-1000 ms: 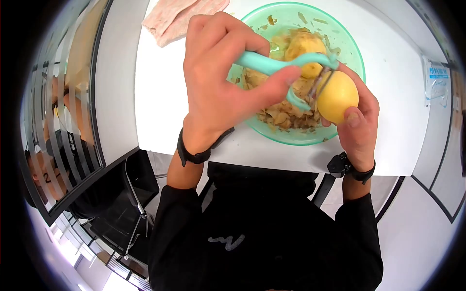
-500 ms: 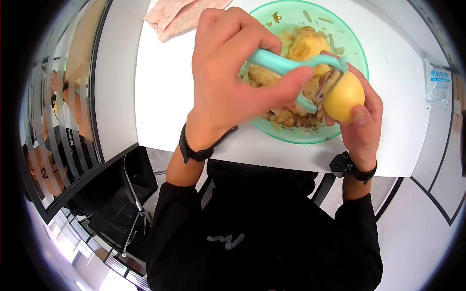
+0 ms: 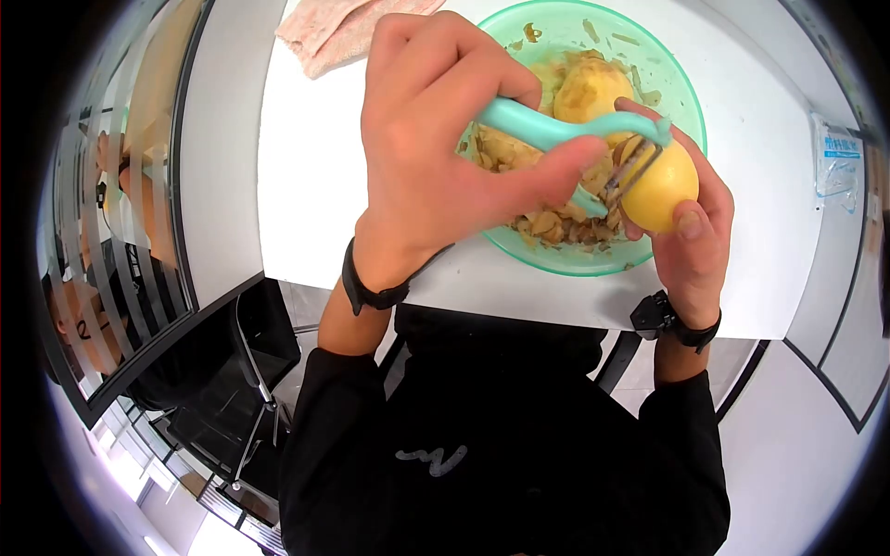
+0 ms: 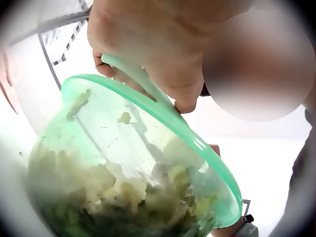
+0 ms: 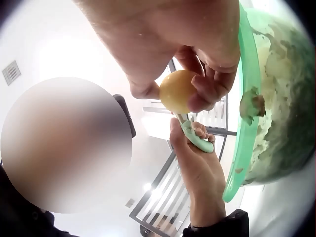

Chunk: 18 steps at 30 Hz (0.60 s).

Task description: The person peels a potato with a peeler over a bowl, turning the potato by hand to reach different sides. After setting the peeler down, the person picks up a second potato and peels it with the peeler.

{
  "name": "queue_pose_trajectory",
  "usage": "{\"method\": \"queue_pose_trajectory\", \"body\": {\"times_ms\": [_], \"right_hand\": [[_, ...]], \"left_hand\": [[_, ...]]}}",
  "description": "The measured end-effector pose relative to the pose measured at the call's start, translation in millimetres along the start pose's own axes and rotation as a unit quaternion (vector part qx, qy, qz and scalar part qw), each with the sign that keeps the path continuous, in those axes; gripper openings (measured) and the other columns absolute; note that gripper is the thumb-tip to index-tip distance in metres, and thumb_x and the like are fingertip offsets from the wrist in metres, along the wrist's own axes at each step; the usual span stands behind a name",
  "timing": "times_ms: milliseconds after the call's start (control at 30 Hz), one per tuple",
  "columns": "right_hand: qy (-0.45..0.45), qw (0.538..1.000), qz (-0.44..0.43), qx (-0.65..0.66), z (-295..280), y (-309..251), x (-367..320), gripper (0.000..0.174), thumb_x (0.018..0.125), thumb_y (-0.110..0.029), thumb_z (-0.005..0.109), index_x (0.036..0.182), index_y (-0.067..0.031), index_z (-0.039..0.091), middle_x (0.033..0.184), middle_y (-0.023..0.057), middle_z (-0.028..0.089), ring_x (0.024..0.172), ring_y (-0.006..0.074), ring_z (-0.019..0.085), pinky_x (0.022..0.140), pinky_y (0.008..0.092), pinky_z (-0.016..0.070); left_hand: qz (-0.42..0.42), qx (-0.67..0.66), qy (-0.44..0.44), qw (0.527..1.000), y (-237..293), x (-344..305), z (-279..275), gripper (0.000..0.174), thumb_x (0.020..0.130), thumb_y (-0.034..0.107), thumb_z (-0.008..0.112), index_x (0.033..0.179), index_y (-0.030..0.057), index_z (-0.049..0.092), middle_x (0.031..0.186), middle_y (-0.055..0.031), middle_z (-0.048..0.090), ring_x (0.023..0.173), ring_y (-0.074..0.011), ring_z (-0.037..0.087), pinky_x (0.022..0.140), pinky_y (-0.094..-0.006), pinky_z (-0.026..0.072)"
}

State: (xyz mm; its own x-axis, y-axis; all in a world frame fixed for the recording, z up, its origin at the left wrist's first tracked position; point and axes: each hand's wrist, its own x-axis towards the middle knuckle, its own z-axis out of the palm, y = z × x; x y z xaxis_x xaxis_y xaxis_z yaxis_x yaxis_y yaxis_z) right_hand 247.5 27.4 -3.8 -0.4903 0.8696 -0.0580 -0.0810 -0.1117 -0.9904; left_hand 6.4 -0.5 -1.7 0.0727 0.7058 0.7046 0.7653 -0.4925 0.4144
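Observation:
My left hand (image 3: 436, 139) grips the turquoise handle of a peeler (image 3: 528, 122), thumb stretched along its near side. The peeler's metal blade lies against the left side of a peeled yellow potato (image 3: 660, 190). That potato is held by my right hand (image 3: 695, 246), its thumb on the near side and fingers behind. Both hands are over a green translucent bowl (image 3: 691, 83) holding peelings (image 3: 556, 227) and another peeled potato (image 3: 591, 91). In the right wrist view the fingers pinch the potato (image 5: 177, 91), with the peeler (image 5: 197, 140) just below it.
A pink cloth (image 3: 334, 32) lies at the back left of the white table (image 3: 311, 195). Clear plastic packaging (image 3: 836, 162) is at the right side. Beyond the table on the left are a black chair (image 3: 218, 408) and a striped glass partition (image 3: 120, 204).
Both hands, with peeler and potato, have shifted slightly to the right over the second. The bowl appears a little higher and further right in the head view.

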Motion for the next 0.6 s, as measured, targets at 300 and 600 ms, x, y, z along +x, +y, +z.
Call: {"method": "queue_pose_trajectory", "body": {"times_ms": [300, 600], "right_hand": [[-0.001, 1.000, 0.000, -0.028, -1.0, 1.8, 0.0, 0.072, 0.089, -0.043, 0.065, 0.142, 0.0038, 0.056, 0.128, 0.0166, 0.066, 0.104, 0.0190, 0.069, 0.071, 0.0239, 0.0593], [-0.003, 0.999, -0.006, -0.038, -5.1, 6.0, -1.7, 0.072, 0.087, -0.042, 0.064, 0.142, 0.0047, 0.056, 0.131, 0.0168, 0.066, 0.105, 0.0203, 0.069, 0.076, 0.0266, 0.0597]], "left_hand": [[0.006, 0.008, 0.001, 1.000, -3.0, -0.5, -1.4, 0.032, 0.060, 0.017, 0.089, 0.083, 0.0100, 0.069, 0.085, -0.0027, 0.061, 0.084, -0.0213, 0.051, 0.073, -0.0328, 0.0413], [0.004, 0.023, 0.007, 1.000, -1.3, -0.6, 0.2, 0.033, 0.059, 0.017, 0.089, 0.083, 0.0096, 0.068, 0.085, -0.0025, 0.061, 0.084, -0.0214, 0.052, 0.072, -0.0322, 0.0415]]}}
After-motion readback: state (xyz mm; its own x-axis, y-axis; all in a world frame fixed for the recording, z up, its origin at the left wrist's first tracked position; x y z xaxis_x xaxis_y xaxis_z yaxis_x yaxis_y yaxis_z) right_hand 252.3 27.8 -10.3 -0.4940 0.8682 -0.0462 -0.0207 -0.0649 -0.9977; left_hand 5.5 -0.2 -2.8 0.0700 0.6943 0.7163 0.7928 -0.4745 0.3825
